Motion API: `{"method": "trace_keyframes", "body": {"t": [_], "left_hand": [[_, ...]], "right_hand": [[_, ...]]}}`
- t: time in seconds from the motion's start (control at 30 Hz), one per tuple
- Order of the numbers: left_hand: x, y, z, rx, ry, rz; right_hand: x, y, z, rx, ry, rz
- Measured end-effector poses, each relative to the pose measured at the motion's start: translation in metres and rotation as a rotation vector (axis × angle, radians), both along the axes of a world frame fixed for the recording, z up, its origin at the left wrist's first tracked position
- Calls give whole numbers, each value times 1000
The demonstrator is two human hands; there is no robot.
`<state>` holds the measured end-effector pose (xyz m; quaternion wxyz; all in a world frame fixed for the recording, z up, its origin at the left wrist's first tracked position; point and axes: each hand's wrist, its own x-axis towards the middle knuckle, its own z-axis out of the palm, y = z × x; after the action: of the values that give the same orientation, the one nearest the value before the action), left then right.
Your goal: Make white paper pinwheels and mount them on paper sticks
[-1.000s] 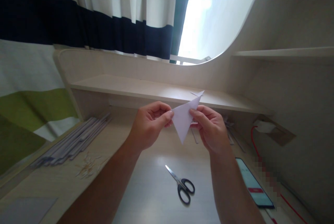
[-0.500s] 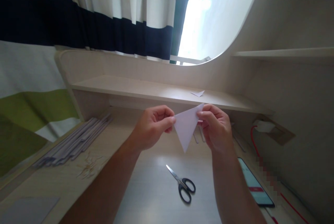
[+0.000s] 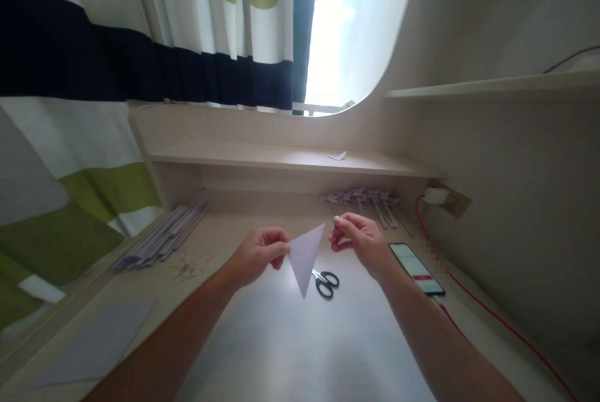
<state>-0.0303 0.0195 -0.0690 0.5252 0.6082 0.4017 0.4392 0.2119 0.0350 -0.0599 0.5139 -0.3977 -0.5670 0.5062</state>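
A folded white paper triangle (image 3: 305, 257) hangs point-down above the desk. My left hand (image 3: 262, 255) pinches its left corner between thumb and fingers. Just right of the triangle's upper right corner is my right hand (image 3: 359, 241), apart from the paper. Its thumb and fingertips are drawn together, and nothing shows between them. Scissors (image 3: 327, 285) with black handles lie on the desk behind the paper, their blades mostly hidden by it.
Rolled paper sticks (image 3: 162, 236) lie at the left, beside scattered small sticks (image 3: 191, 266) and white paper sheets (image 3: 100, 342). Several paper pinwheels (image 3: 363, 197) rest at the back right. A phone (image 3: 417, 269) with a red cable lies right. A small folded paper (image 3: 337, 156) sits on the shelf (image 3: 262, 155).
My right hand has let go of the paper triangle and moved slightly away from it. My left hand still holds it. The view has shifted, bringing the pinwheels into sight.
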Motion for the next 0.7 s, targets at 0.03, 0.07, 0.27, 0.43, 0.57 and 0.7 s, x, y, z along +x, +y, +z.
{"method": "trace_keyframes", "body": {"t": [0.03, 0.07, 0.27, 0.43, 0.57, 0.7], "left_hand": [[-2, -9, -7, -12, -4, 20], [-3, -18, -14, -21, -10, 39], [3, -51, -60, -56, -81, 135], [11, -53, -90, -70, -127, 203], [16, -45, -97, -73, -162, 272], [18, -35, -96, -95, -181, 313]], "right_hand": [[-1, -10, -10, -24, 12, -9], [-3, -19, -19, -52, 23, -12], [-18, -58, -71, -224, -22, 184], [-21, -56, -100, -254, -66, 233], [-22, -45, -108, -271, -101, 296], [-20, -38, -111, -284, -115, 329]]}}
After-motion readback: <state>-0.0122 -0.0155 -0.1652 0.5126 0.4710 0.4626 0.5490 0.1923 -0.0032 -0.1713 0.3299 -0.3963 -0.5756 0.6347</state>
